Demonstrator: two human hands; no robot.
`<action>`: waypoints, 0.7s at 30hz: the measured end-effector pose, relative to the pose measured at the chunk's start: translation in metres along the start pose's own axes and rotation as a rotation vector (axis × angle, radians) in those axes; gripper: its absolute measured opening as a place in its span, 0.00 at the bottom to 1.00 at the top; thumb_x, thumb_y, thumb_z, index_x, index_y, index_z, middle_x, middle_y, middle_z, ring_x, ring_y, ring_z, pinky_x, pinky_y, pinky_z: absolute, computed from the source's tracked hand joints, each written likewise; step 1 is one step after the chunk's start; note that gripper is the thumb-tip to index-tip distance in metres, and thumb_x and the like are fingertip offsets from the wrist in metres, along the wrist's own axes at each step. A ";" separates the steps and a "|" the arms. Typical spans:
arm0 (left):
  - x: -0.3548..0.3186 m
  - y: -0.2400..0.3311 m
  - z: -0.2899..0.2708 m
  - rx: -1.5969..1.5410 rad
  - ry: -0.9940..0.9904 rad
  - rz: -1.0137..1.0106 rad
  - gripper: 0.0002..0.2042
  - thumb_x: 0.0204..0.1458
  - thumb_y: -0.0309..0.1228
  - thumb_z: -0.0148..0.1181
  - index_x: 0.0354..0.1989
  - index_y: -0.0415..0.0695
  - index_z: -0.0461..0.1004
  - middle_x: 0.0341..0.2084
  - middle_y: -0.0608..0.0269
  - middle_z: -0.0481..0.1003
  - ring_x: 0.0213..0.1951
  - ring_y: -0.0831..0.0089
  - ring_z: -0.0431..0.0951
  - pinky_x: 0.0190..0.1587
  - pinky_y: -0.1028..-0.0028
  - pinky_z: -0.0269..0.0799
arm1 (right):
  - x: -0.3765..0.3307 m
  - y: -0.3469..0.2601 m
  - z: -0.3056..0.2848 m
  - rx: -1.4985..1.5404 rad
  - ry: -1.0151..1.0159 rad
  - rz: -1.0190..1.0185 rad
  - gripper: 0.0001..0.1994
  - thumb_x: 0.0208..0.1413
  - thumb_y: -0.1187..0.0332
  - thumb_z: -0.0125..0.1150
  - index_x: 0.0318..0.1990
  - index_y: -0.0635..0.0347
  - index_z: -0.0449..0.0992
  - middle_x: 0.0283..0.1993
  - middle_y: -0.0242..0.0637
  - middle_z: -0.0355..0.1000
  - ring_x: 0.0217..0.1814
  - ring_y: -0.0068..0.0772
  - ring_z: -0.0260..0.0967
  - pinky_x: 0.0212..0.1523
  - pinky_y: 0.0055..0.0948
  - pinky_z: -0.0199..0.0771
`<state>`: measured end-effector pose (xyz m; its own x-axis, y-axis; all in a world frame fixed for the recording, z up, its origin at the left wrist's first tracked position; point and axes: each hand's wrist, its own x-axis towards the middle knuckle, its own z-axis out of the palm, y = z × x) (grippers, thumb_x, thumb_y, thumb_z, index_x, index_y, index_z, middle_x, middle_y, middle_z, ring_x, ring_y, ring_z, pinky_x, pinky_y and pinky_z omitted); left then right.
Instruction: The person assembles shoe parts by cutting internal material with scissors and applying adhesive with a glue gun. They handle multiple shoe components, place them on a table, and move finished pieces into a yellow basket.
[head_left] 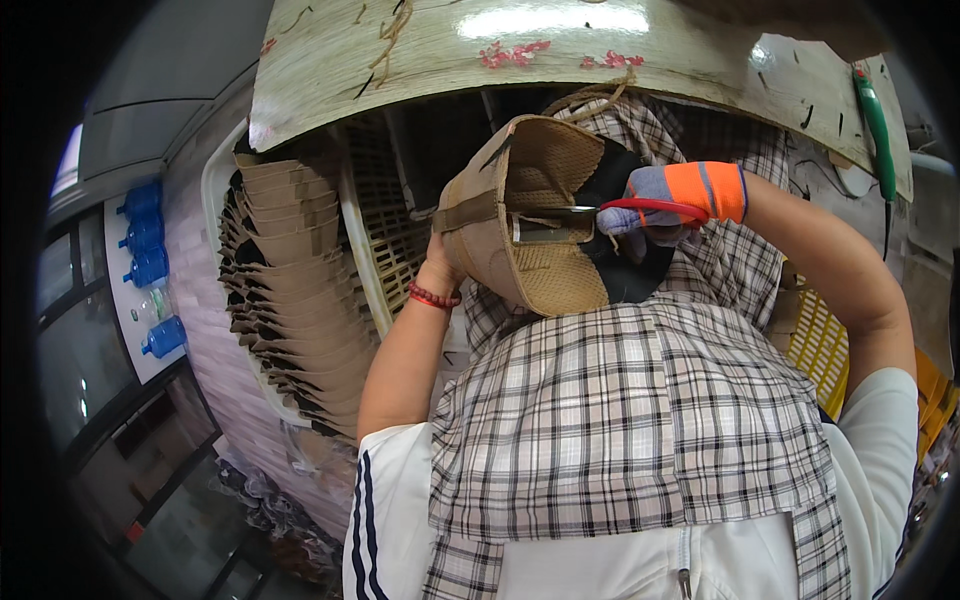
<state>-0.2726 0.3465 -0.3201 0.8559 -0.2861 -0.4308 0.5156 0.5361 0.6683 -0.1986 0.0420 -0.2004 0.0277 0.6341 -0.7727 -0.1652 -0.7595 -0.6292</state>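
My left hand point(447, 262) holds up a tan mesh shoe upper point(525, 205) from below; most of the hand is hidden behind it. A red bead bracelet point(433, 296) sits on that wrist. My right hand point(680, 200), in an orange and grey glove, grips red-handled scissors point(610, 209) whose blades reach into the opening of the upper. A plaid apron point(630, 420) covers my lap under both hands.
A long stack of matching tan uppers point(290, 280) lies in a pale crate point(362, 262) at the left. A worn wooden tabletop point(560, 45) curves across the top, with a green tool point(876, 125) at its right end. Yellow crates point(820, 345) stand at the right. Blue water bottles point(148, 250) line the far left.
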 end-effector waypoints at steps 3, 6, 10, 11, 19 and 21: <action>-0.002 0.006 0.003 0.194 -0.023 0.073 0.21 0.54 0.26 0.61 0.57 0.47 0.68 0.52 0.66 0.71 0.54 0.69 0.69 0.55 0.64 0.66 | 0.005 0.006 -0.004 -0.003 -0.074 -0.097 0.43 0.53 0.29 0.40 0.37 0.69 0.79 0.13 0.29 0.61 0.13 0.24 0.63 0.15 0.25 0.67; -0.001 0.013 0.005 0.014 0.040 -0.005 0.23 0.54 0.26 0.60 0.59 0.49 0.66 0.54 0.66 0.70 0.56 0.68 0.69 0.56 0.60 0.65 | 0.006 0.001 -0.008 0.062 -0.115 -0.005 0.35 0.58 0.37 0.45 0.37 0.68 0.79 0.15 0.29 0.63 0.14 0.24 0.63 0.17 0.23 0.70; 0.000 0.022 0.012 0.027 0.060 -0.019 0.23 0.55 0.26 0.59 0.60 0.51 0.66 0.55 0.67 0.70 0.56 0.68 0.68 0.56 0.58 0.65 | 0.007 -0.014 -0.008 0.047 -0.102 0.030 0.38 0.58 0.35 0.42 0.39 0.71 0.77 0.14 0.27 0.60 0.15 0.22 0.62 0.18 0.25 0.70; 0.000 0.024 0.016 0.046 0.068 -0.020 0.23 0.55 0.26 0.58 0.60 0.51 0.66 0.55 0.68 0.70 0.56 0.67 0.68 0.56 0.58 0.65 | 0.007 -0.014 -0.009 0.040 -0.098 0.010 0.40 0.57 0.33 0.40 0.39 0.71 0.77 0.14 0.27 0.59 0.15 0.22 0.62 0.18 0.25 0.70; 0.004 0.024 0.011 0.084 0.070 -0.020 0.21 0.60 0.35 0.51 0.62 0.45 0.63 0.54 0.60 0.71 0.55 0.67 0.71 0.57 0.64 0.70 | 0.011 -0.016 0.000 0.022 0.043 -0.011 0.36 0.48 0.30 0.52 0.21 0.62 0.72 0.14 0.36 0.65 0.13 0.31 0.64 0.17 0.29 0.70; 0.001 0.022 0.014 0.160 0.087 0.006 0.22 0.61 0.37 0.50 0.62 0.44 0.62 0.54 0.59 0.71 0.55 0.67 0.71 0.56 0.65 0.71 | 0.000 -0.021 0.017 -0.007 0.209 0.079 0.36 0.46 0.29 0.55 0.20 0.62 0.73 0.14 0.35 0.64 0.13 0.31 0.64 0.18 0.29 0.70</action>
<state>-0.2596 0.3472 -0.2972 0.8557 -0.2097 -0.4732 0.5166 0.4026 0.7557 -0.2117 0.0607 -0.1854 0.2188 0.5295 -0.8196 -0.1680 -0.8070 -0.5662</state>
